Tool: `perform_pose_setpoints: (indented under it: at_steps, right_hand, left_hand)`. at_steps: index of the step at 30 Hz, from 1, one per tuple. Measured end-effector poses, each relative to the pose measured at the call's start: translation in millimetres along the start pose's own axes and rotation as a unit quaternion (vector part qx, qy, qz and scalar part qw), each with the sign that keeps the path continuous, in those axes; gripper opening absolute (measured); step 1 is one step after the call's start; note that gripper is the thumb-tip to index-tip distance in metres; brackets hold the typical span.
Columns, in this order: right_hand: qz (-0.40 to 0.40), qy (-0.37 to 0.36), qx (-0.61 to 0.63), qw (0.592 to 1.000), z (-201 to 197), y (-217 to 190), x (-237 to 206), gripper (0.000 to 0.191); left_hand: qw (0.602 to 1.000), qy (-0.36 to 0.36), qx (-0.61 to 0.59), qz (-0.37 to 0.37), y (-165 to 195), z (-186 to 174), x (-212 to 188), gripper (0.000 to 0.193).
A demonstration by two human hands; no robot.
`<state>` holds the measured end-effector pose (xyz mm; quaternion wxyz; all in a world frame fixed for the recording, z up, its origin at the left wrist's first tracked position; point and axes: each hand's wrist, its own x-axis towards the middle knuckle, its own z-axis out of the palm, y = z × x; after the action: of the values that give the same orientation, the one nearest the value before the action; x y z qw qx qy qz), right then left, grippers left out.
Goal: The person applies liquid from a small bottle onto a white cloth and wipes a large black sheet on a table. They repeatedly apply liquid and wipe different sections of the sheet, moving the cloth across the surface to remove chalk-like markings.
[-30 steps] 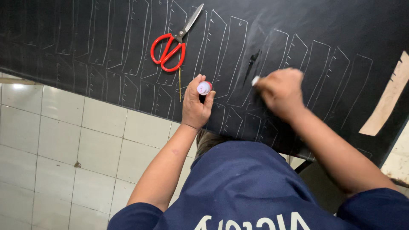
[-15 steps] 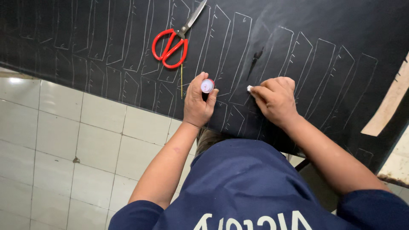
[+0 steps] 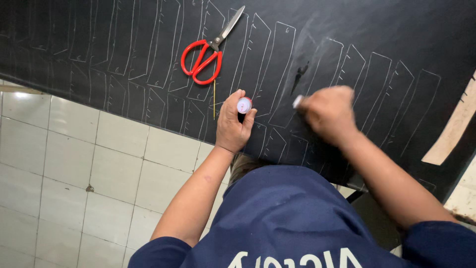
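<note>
The small white piece of chalk (image 3: pixel 297 101) pokes out of the closed right hand (image 3: pixel 328 115), which is blurred and now sits further right on the black fabric sheet (image 3: pixel 377 34) than half a second ago, when it rested close beside the left hand; the shift suggests a stroke being drawn across the chalked outlines (image 3: pixel 277 74). The left hand (image 3: pixel 233 124) has stayed put near the cloth's lower edge, curled around a small round white-capped object (image 3: pixel 244 105). Above it lie red-handled steel scissors (image 3: pixel 206 54), unmoved. A pale strip-shaped paper pattern (image 3: pixel 453 131) rests at the far right.
</note>
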<state>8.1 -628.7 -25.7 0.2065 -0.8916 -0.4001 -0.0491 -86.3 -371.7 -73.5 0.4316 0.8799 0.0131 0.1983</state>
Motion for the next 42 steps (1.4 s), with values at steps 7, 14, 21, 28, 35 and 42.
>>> perform_pose_setpoints:
  at_steps: [7, 14, 21, 28, 35, 42]
  right_hand:
    - [0.057, 0.025, 0.154, 0.986, 4, -14, -3, 0.011]
    - [0.228, 0.124, 0.200, 0.945, 1, -4, -20, 0.008]
    - [0.285, 0.138, 0.242, 0.917, -7, 7, -37, 0.011]
    - [0.246, 0.136, 0.209, 0.937, -8, -4, -48, 0.011]
    - [0.140, 0.105, 0.137, 0.975, 1, -20, -49, 0.011]
    - [0.022, 0.081, 0.068, 0.994, 9, -29, -33, 0.019]
  left_hand:
    - [0.998, -0.036, 0.034, 0.050, 26, -15, 16, 0.053]
    - [0.975, -0.165, 0.111, 0.102, 60, -10, 32, 0.057]
    - [0.955, -0.241, 0.137, 0.106, 71, 24, 45, 0.036]
    - [0.950, -0.271, 0.123, 0.092, 76, 30, 40, 0.033]
    - [0.960, -0.238, 0.105, 0.100, 72, 34, 39, 0.033]
    - [0.976, -0.193, 0.081, 0.061, 68, 13, 29, 0.040]
